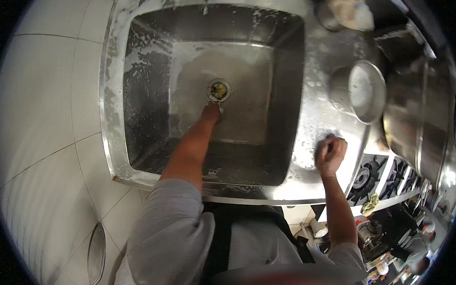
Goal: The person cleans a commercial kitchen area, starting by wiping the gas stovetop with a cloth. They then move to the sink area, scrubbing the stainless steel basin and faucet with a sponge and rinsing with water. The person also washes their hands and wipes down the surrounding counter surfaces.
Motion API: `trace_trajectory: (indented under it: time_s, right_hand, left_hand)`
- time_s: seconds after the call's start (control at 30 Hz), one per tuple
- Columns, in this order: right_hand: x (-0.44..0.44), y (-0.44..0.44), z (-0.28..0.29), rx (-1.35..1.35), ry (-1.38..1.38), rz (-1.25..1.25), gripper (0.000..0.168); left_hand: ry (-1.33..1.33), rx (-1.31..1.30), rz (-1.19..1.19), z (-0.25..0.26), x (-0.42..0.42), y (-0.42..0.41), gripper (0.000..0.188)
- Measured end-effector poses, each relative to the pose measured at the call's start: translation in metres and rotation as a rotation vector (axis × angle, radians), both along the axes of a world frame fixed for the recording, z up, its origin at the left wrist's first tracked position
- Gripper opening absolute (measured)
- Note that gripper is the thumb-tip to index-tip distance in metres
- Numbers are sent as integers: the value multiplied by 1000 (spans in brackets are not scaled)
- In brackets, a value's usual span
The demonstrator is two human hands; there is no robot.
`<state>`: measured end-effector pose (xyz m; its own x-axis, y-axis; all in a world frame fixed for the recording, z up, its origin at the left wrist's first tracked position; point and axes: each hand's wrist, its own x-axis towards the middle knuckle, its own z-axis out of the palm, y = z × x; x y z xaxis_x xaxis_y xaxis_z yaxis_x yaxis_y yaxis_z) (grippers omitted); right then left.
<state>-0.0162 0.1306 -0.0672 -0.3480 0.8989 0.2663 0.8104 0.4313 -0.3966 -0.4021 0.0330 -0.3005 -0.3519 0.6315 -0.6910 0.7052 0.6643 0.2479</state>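
Down in a wet stainless steel sink (pixel 242 119), my left hand (pixel 211 112) reaches to the near edge of the drain strainer (pixel 218 90), which holds yellowish-green food scraps. Its fingertips touch or nearly touch the rim; whether they hold anything cannot be told. My right hand (pixel 331 154) rests with curled fingers on the wet steel counter (pixel 311 113) to the right of the sink. A dark thing shows at its left side, too blurred to tell. Beyond this hand stands a round metal pot (pixel 367 92) with something whitish inside.
A large metal pot (pixel 408 117) stands at the right, past a gas stove (pixel 365 177) with a yellowish cloth (pixel 370 204) at its front edge. Another metal container (pixel 327 16) is at the back right. A wire-rimmed strainer (pixel 96 254) is at the lower left. Another person (pixel 416 249) is far right.
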Motion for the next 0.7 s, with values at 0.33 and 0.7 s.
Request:
trace_trajectory:
  time_s: [0.33, 0.7]
  right_hand:
    - [1, -1, 25, -8, -3, 4, 9]
    - [25, -16, 17, -36, 219, 68, 9]
  left_hand:
    - [-729, 1088, 294, 321, 133, 158, 31]
    - [-160, 1668, 45, 328, 208, 193, 40]
